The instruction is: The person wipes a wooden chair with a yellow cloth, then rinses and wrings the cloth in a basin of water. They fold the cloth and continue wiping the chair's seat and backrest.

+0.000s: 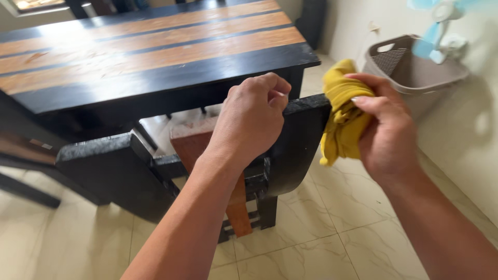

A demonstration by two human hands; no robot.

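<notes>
While the yellow cloth [342, 122] was bunched in the closed right hand [386, 135] and pressed against the end of the chair's [295, 150] dark top rail, the left hand [251, 119] was clenched over that rail near its middle, steadying the chair. Wiping the rail looked to be the step in hand; the next move would call for dragging the cloth along the rail toward the left hand. Beyond the chair stood the striped table [155, 52], with a grey basket [415, 70] further right.
</notes>
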